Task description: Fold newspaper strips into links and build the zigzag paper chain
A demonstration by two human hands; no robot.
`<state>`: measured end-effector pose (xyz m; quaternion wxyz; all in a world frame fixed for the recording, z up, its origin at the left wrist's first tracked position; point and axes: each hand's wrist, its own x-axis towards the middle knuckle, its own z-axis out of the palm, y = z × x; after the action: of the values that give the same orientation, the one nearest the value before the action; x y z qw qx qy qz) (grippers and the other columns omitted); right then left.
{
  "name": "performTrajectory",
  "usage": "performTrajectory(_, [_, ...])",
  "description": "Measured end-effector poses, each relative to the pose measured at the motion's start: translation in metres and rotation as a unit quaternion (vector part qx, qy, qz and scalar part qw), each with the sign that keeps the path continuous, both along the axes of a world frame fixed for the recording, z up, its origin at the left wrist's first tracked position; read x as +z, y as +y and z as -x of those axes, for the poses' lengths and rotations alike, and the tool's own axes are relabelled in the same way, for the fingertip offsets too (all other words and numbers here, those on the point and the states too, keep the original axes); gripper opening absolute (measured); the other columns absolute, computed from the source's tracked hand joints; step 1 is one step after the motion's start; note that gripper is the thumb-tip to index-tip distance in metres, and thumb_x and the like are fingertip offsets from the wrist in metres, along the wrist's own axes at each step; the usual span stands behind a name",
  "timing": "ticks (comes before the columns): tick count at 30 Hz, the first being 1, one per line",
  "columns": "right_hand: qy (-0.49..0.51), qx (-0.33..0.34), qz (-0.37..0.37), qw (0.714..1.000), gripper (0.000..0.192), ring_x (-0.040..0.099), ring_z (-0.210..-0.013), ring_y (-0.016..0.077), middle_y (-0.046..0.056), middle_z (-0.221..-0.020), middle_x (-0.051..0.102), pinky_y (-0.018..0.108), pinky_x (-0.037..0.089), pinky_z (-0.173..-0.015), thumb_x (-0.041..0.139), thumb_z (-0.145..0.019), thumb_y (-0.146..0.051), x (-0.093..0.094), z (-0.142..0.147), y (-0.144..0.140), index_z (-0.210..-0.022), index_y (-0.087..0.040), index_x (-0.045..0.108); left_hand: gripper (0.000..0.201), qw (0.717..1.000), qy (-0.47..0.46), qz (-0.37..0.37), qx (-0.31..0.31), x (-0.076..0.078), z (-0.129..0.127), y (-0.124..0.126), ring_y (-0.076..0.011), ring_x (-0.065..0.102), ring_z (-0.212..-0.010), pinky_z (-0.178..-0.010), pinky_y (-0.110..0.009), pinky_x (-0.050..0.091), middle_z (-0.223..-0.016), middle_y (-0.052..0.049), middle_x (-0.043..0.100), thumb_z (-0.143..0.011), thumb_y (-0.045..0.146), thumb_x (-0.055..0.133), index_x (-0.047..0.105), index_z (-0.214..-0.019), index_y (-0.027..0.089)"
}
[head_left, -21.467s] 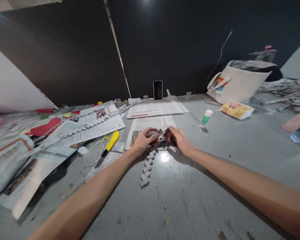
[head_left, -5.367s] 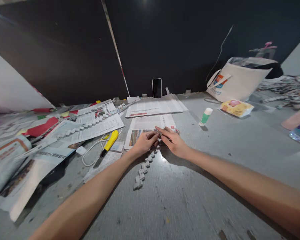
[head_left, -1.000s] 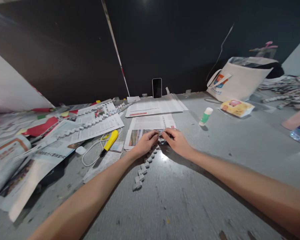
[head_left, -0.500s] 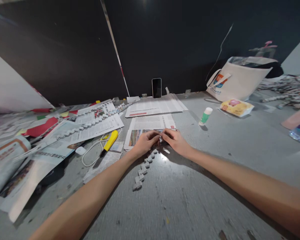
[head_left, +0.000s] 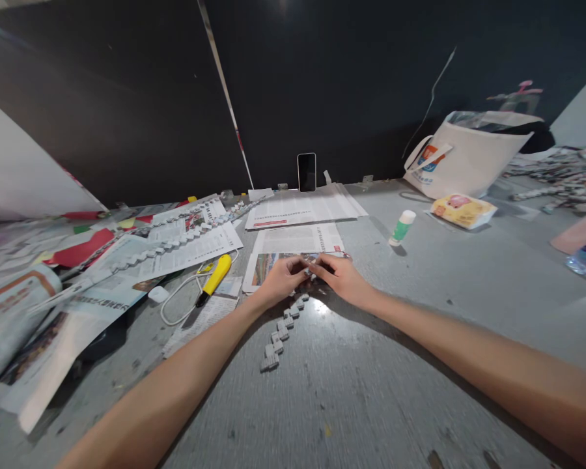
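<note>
1. Across the whole lower view runs the grey worktable [head_left: 420, 339], scuffed and bare on the near side, with a dark wall behind it.
2. Over on the left, a sprawl of newspaper sheets [head_left: 127, 273], with a second folded paper chain [head_left: 176, 244] lying across them.
3. Far right, a white tote bag [head_left: 463, 159] stands against the wall, and a yellow snack packet [head_left: 463, 212] lies just in front of it.
4. Dead centre, a newspaper page [head_left: 293, 240] lies flat, and both hands meet at its near edge.
5. Left hand [head_left: 279, 281]: fingers curled down, thumb and fingertips closed on the top link of the folded newspaper chain [head_left: 280, 332].
6. Right hand [head_left: 344, 279]: fingertips pressed in from the other side, pinching the same end of the chain; the exact link is hidden under the fingers.
7. That chain trails from the hands toward the viewer, zigzagging over the bare table to a loose tail end.
8. Left of the hands, a yellow utility knife [head_left: 215, 279] lies across a white cable [head_left: 176, 306].
9. Right of the hands and well apart, a green glue stick with a white cap [head_left: 401, 229] stands upright.
10. At the back, a phone [head_left: 306, 172] leans upright against the wall.
</note>
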<state>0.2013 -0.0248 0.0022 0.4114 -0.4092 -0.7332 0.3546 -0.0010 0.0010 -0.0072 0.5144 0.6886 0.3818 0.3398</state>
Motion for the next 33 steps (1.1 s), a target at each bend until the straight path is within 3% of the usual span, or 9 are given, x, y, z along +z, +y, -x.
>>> performTrajectory(6, [-0.006, -0.054, -0.030, 0.998, 0.046, 0.054, -0.068, 0.0181, 0.001, -0.071, 0.062, 0.032, 0.041, -0.065, 0.057, -0.102, -0.060, -0.001, -0.001, 0.001, -0.077, -0.022, 0.059, 0.032, 0.996, -0.064, 0.043, -0.035, 0.006, 0.002, -0.003, -0.0138, 0.061, -0.066, -0.064, -0.026, 0.046, -0.074, -0.005, 0.070, -0.100, 0.047, 0.059, 0.066, -0.101, 0.016])
performTrajectory(11, [0.007, -0.077, -0.037, 0.996, 0.038, 0.057, -0.072, 0.0185, 0.000, -0.074, 0.063, 0.032, 0.043, -0.070, 0.059, -0.103, -0.052, -0.002, -0.001, 0.000, -0.080, -0.022, 0.059, 0.042, 0.999, -0.020, 0.020, -0.023, 0.010, -0.003, -0.005, -0.0124, 0.058, -0.064, -0.062, -0.026, 0.044, -0.075, -0.003, 0.068, -0.100, 0.059, 0.059, 0.062, -0.095, 0.017])
performTrajectory(16, [0.013, -0.052, -0.025, 0.998, 0.039, 0.059, -0.072, 0.0181, 0.001, -0.076, 0.065, 0.032, 0.044, -0.071, 0.057, -0.103, -0.053, -0.002, -0.002, 0.000, -0.081, -0.021, 0.060, 0.044, 1.000, -0.001, 0.003, -0.023, 0.013, -0.003, -0.006, -0.0129, 0.058, -0.066, -0.064, -0.027, 0.043, -0.074, -0.002, 0.065, -0.100, 0.061, 0.058, 0.060, -0.090, 0.017])
performTrajectory(24, [0.022, 0.019, -0.004, 1.000, 0.051, 0.053, -0.068, 0.0172, 0.001, -0.071, 0.058, 0.032, 0.041, -0.063, 0.049, -0.104, -0.064, 0.000, -0.003, -0.003, -0.075, -0.023, 0.055, 0.042, 0.997, 0.028, -0.053, -0.042, 0.008, -0.002, -0.004, -0.0134, 0.053, -0.069, -0.068, -0.027, 0.041, -0.076, 0.000, 0.058, -0.103, 0.058, 0.053, 0.058, -0.088, 0.018])
performTrajectory(29, [0.013, 0.024, -0.007, 1.000, 0.052, 0.049, -0.066, 0.0169, 0.000, -0.069, 0.052, 0.032, 0.040, -0.063, 0.050, -0.104, -0.065, -0.001, -0.003, -0.002, -0.072, -0.023, 0.051, 0.038, 0.993, 0.053, -0.105, -0.017, 0.006, -0.003, -0.002, -0.0145, 0.051, -0.075, -0.071, -0.027, 0.040, -0.078, 0.000, 0.056, -0.103, 0.053, 0.052, 0.058, -0.086, 0.019])
performTrajectory(33, [0.002, 0.008, -0.007, 1.000, 0.050, 0.051, -0.067, 0.0171, -0.001, -0.068, 0.054, 0.031, 0.040, -0.065, 0.051, -0.104, -0.062, -0.002, -0.003, -0.001, -0.073, -0.022, 0.053, 0.041, 0.997, 0.036, -0.075, -0.008, 0.005, -0.004, -0.002, -0.0127, 0.046, -0.069, -0.066, -0.026, 0.036, -0.074, 0.002, 0.052, -0.101, 0.056, 0.054, 0.056, -0.084, 0.019])
